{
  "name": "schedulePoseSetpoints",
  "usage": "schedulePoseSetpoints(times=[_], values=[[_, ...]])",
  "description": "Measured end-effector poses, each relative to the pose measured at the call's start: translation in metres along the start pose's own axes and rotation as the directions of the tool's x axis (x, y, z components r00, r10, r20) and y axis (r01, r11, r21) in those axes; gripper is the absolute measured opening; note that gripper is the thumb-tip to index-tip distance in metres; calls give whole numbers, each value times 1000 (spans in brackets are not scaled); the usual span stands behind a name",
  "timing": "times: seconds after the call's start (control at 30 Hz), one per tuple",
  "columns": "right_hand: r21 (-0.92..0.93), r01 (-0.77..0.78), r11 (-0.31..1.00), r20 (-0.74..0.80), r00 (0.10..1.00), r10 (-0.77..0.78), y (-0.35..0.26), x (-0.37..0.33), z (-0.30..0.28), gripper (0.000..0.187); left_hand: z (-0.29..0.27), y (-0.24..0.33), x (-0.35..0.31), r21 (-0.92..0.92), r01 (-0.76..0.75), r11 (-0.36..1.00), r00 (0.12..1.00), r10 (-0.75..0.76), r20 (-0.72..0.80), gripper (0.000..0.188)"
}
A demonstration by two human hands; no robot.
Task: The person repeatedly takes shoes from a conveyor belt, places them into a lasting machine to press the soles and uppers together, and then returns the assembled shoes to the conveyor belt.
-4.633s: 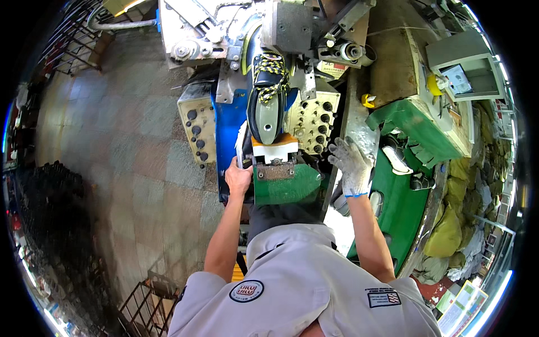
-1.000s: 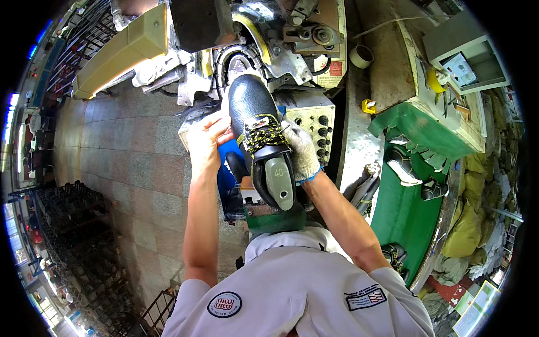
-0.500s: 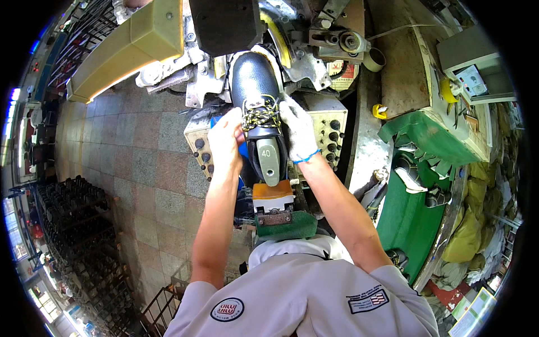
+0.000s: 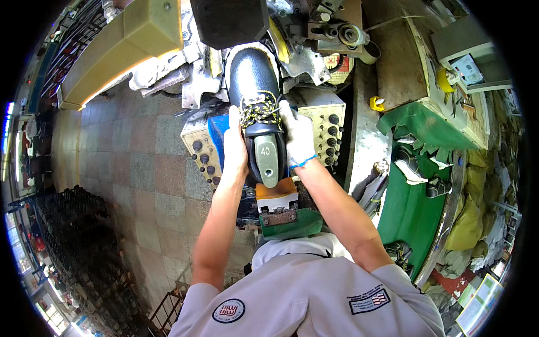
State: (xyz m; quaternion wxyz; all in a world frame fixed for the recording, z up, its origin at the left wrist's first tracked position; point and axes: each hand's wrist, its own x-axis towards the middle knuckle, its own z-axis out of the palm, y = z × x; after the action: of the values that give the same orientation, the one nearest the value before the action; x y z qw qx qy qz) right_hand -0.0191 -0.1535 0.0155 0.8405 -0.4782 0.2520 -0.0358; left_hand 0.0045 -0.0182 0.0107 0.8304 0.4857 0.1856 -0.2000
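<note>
- A black lace-up shoe [image 4: 254, 76] sits in the middle of the view, sole side down, its rounded toe pointing away from the wearer into a metal shoe-shaping machine.
- A grey-green last [image 4: 266, 160] fills the shoe and shows at the heel end; just below is an orange-topped pad [image 4: 276, 189]. Whether they touch is unclear.
- The bare left hand [image 4: 236, 140] holds the shoe's left side, thumb alongside the yellow-and-black laces [image 4: 261, 111]. Its other fingers are mostly hidden, so I cannot tell their spacing.
- The right hand [image 4: 299, 132], in a pale knit glove with a blue cuff edge, presses the opposite side, thumb near the lace edge; how its remaining fingers lie cannot be made out.
- Metal plates [image 4: 306, 64] flank the toe, and a dark block [image 4: 230, 22] stands close beyond it.
- Good handling here, in my judgement, means even pressure from both palms, the toe centred between the plates, and the shoe level, without twist.
- Fingertips are best placed back by the laces, clear of the plates and block, with lace ends tucked away from moving parts.
</note>
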Motion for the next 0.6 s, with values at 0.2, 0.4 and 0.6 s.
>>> schedulePoseSetpoints(times=[0.2,0.4,0.6], values=[[117,70,991,79,994,-79,5,18,-9,33,23,9,-7,61,-2,998,998,5,-60,65],[128,69,989,-14,998,-68,32,5,6,37,-1,19,-1,187,-10,982,1000,13,-14,68],[80,63,995,38,997,-66,17,8,1,47,6,9,2,181,-51,982,994,67,-82,66]])
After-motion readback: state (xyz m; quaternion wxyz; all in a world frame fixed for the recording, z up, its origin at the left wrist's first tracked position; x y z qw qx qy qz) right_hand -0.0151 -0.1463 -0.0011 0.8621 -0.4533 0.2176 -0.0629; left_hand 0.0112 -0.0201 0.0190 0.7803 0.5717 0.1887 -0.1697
